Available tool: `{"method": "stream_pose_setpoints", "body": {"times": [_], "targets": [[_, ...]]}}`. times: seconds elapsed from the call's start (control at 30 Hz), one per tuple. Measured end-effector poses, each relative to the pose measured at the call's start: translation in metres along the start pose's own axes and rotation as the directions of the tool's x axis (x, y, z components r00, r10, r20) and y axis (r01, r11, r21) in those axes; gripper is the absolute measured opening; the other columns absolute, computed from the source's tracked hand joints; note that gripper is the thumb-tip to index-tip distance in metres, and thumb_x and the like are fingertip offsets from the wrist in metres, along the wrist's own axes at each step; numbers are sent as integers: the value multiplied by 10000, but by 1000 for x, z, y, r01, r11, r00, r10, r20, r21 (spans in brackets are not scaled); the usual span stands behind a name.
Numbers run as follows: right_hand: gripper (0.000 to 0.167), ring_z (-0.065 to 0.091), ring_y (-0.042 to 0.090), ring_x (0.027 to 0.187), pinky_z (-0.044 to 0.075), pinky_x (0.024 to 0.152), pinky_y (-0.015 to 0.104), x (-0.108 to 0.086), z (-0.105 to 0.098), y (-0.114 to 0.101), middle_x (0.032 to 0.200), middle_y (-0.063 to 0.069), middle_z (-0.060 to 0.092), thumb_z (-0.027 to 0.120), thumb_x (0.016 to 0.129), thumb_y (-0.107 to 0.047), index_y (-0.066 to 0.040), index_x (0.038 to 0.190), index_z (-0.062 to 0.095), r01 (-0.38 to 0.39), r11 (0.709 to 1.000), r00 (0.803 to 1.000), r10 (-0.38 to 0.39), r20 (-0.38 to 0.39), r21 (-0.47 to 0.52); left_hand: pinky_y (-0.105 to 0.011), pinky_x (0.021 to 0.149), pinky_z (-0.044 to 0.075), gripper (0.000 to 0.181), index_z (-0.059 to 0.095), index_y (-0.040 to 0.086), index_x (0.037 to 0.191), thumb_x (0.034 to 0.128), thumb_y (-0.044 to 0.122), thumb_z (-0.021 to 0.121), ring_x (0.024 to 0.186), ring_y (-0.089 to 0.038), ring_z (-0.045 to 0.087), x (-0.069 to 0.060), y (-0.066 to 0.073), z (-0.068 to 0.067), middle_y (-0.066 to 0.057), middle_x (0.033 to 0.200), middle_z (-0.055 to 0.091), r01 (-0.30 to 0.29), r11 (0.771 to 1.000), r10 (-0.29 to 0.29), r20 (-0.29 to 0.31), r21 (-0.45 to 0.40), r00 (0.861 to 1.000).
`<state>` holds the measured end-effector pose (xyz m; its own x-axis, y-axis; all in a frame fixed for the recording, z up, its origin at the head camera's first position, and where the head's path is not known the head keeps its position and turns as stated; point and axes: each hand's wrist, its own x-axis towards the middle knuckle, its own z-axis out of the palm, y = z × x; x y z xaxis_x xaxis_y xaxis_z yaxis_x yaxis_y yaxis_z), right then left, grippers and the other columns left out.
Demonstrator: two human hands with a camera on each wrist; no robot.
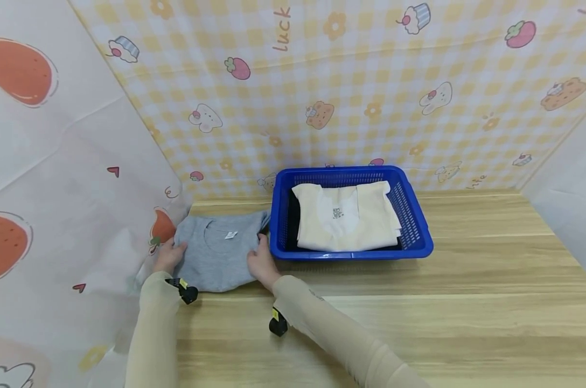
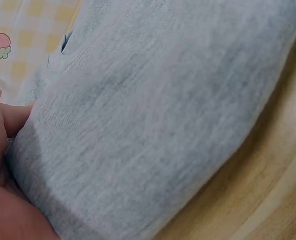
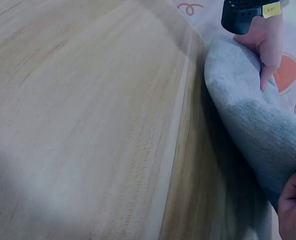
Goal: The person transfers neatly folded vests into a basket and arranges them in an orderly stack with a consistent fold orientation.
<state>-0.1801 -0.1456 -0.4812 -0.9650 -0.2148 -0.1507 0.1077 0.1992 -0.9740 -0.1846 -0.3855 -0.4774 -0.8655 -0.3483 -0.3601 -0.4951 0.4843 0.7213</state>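
A folded grey T-shirt (image 1: 217,253), its collar and small white label facing up, lies at the left of the table beside the basket. My left hand (image 1: 169,255) grips its left edge, with the thumb on top in the left wrist view. At the opposite edge, close to the basket's side, my right hand (image 1: 263,263) pinches the cloth. In the right wrist view the shirt's near edge (image 3: 257,130) bulges a little above the wood, both hands holding it. The fingers under the cloth are hidden.
A blue plastic basket (image 1: 351,255) stands right of the shirt against the patterned back cloth (image 1: 293,129). Inside it a folded cream shirt (image 1: 370,215) lies on something black. A white cloth wall (image 1: 79,178) borders the left side. Wooden tabletop (image 1: 492,302) extends right.
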Motion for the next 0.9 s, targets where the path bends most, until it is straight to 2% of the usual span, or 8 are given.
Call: {"method": "stream_pose_setpoints", "body": {"times": [0.13, 0.3, 0.4, 0.5, 0.57, 0.67, 0.7, 0.9], "targets": [[500, 303, 300, 1292, 262, 1053, 413, -1, 0, -7, 1395, 228, 333, 387, 860, 35, 48, 1349, 280, 56, 998, 998, -57, -33, -40, -518, 1055, 190, 530, 199, -97, 1388, 970, 200, 334, 1292, -438, 216, -3, 2, 0, -310, 1413, 213, 13, 1000, -13, -5, -25, 1000], [490, 354, 282, 1264, 304, 1031, 395, -2, 1, -16, 1380, 207, 371, 393, 865, 23, 23, 1346, 296, 60, 996, 998, -62, -18, -61, -526, 1051, 193, 523, 195, -107, 1383, 973, 189, 328, 1290, -447, 212, -2, 1, 1, -319, 1409, 207, 25, 999, -26, -21, -40, 999], [491, 321, 274, 1285, 288, 1042, 396, -2, 2, -21, 1405, 200, 334, 378, 881, 18, 14, 1360, 271, 60, 998, 998, -60, 16, -37, -523, 1045, 209, 537, 231, -85, 1386, 966, 215, 381, 1285, -437, 233, 14, -16, 1, -305, 1408, 232, 16, 999, -18, -42, -52, 999], [491, 308, 277, 1294, 274, 1050, 399, -4, 1, -25, 1409, 205, 322, 377, 879, 21, 20, 1358, 266, 78, 997, 997, -77, 27, -22, -477, 1020, 279, 564, 324, -20, 1378, 929, 277, 492, 1254, -388, 321, 41, -44, 0, -249, 1389, 327, -40, 995, 33, -76, -86, 997], [488, 312, 283, 1290, 273, 1050, 402, -6, 0, -28, 1405, 210, 324, 378, 876, 25, 24, 1352, 268, 96, 995, 995, -96, 30, -17, -462, 1029, 273, 588, 326, 8, 1388, 917, 305, 515, 1267, -373, 313, 46, -49, -1, -226, 1403, 323, -48, 993, 40, -71, -111, 997], [482, 310, 271, 1291, 267, 1054, 389, -6, -2, -32, 1409, 198, 318, 370, 883, 22, 16, 1353, 264, 111, 994, 993, -111, 49, -6, -460, 1051, 240, 569, 255, 6, 1417, 947, 260, 449, 1300, -366, 264, 32, -34, -1, -220, 1435, 270, -19, 989, 12, -49, -146, 999], [481, 306, 266, 1294, 263, 1056, 385, -7, -3, -34, 1413, 194, 311, 364, 887, 20, 13, 1356, 259, 115, 993, 992, -115, 57, -1, -504, 1068, 172, 564, 172, -24, 1429, 968, 225, 381, 1327, -396, 178, 19, -20, -2, -244, 1457, 185, 25, 990, -29, -22, -141, 999], [480, 302, 255, 1295, 255, 1061, 381, -7, -10, -44, 1425, 182, 296, 348, 900, 7, -1, 1368, 241, 126, 992, 988, -126, 85, 6, -509, 1080, 124, 562, 74, -15, 1441, 987, 242, 284, 1347, -393, 97, -10, 9, -6, -234, 1481, 88, 60, 978, -55, 30, -200, 998]]}}
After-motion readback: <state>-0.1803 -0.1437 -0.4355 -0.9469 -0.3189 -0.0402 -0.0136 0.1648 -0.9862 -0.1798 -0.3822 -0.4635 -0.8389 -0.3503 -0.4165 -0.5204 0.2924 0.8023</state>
